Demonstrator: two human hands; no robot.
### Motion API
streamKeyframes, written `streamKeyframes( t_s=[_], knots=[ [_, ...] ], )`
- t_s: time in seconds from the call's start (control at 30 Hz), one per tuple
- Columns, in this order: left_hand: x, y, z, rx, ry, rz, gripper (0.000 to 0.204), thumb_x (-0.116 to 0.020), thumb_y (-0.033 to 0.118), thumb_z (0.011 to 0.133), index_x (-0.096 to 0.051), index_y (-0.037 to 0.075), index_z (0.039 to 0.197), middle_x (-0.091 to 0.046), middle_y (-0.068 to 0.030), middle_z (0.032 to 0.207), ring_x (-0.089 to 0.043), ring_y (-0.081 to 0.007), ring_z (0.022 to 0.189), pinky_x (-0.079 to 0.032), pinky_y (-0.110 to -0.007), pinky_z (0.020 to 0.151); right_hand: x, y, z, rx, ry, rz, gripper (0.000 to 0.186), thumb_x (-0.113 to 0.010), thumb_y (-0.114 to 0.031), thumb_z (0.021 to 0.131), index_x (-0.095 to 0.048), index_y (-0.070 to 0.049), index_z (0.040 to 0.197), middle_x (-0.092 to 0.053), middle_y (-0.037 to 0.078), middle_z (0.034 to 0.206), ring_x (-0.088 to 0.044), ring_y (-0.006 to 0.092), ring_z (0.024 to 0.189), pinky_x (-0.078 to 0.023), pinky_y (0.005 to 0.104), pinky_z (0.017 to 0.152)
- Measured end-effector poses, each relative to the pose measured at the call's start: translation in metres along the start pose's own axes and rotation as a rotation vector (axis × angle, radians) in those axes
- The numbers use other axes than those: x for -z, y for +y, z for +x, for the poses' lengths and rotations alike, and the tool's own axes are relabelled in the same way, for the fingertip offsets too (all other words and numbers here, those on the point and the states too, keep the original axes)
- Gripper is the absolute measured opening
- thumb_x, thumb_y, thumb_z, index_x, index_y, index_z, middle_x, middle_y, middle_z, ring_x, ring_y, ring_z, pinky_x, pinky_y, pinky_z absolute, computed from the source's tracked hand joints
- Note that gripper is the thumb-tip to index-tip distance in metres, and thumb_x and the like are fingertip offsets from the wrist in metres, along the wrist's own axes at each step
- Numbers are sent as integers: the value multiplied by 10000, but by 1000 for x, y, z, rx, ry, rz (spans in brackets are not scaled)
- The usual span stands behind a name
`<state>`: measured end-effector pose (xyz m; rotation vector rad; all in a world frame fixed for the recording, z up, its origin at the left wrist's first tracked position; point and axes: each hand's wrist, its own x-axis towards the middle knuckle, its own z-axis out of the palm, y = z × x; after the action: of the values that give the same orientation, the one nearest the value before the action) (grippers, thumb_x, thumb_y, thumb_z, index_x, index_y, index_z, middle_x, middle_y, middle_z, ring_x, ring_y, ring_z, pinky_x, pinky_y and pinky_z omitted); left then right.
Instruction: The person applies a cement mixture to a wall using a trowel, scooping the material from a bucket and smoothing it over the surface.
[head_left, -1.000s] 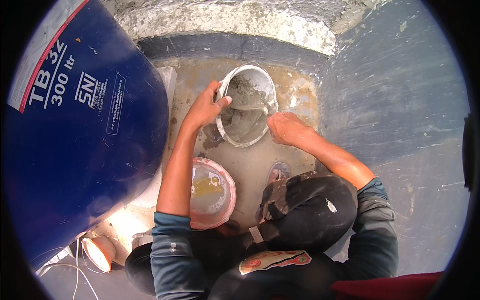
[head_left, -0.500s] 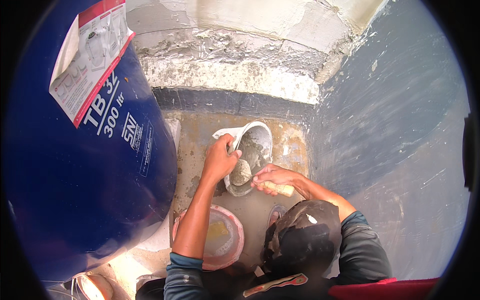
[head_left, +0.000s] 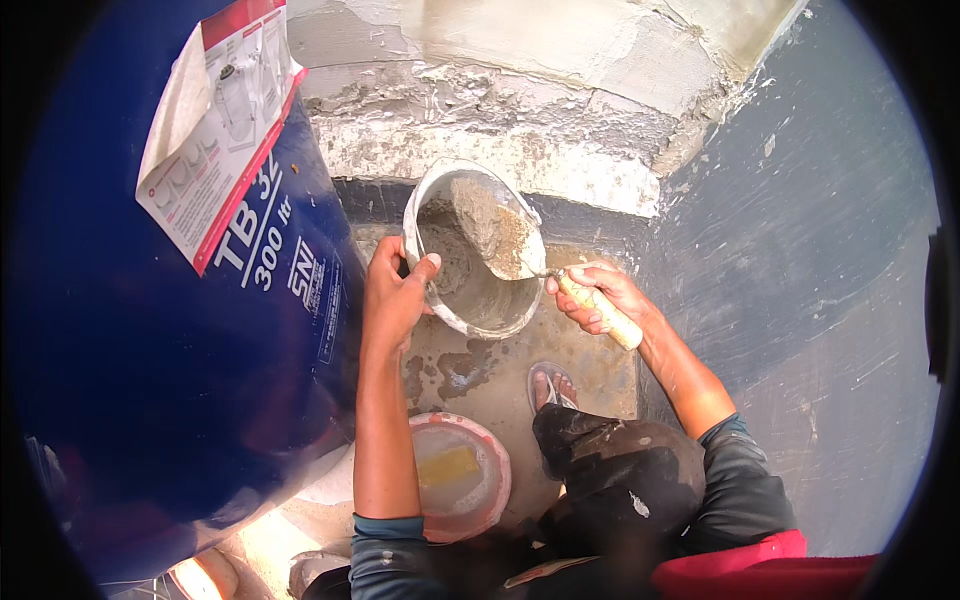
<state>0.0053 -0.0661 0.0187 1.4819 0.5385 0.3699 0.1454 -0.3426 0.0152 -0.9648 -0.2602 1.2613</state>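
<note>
Got a trowel (head_left: 522, 264) near mid-frame, gripped tight by its pale yellow handle (head_left: 613, 319) in the right hand (head_left: 620, 287). Slanting lower right to upper left from that grip — angled into the mouth of the bucket (head_left: 411, 222), with grey mix (head_left: 487, 217) on the far end. Way closer to the right hand than the left hand (head_left: 393, 292) — clamped on the bucket's left rim.

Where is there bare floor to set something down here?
On the stained tan floor, between the round white bucket and round pink plastic basin, left of the sandalled foot; a narrower strip lies between that foot and the scuffed grey wall. Left is crowded: left forearm alongside bulging blue tank.
</note>
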Motion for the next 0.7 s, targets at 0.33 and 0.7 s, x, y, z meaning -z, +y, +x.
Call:
streamKeyframes(
  t_s=[0.33, 0.7],
  knots=[
    [-6, -16, 4, 79, 184, -30, 222, -671, 136, 914, -545, 51, 1076, -657, -26, 908, -631, -79, 781, -550, -230, 513, 15, -19, 18, -148, -41, -137, 384, -627, -321, 1007, -613, 56, 1077, -588, 76, 771, -518, 82, 481, -403, 225, 365],
    [-11, -23, 5, 156, 307, 5, 200, -647, 126, 912, -543, 54, 1066, -647, -23, 906, -620, -70, 745, -548, -235, 515, 39, -67, 38, -219, -127, -287, 350, -598, -313, 1024, -624, 30, 1089, -616, 72, 807, -564, 93, 545, -448, 238, 429]
  ],
)
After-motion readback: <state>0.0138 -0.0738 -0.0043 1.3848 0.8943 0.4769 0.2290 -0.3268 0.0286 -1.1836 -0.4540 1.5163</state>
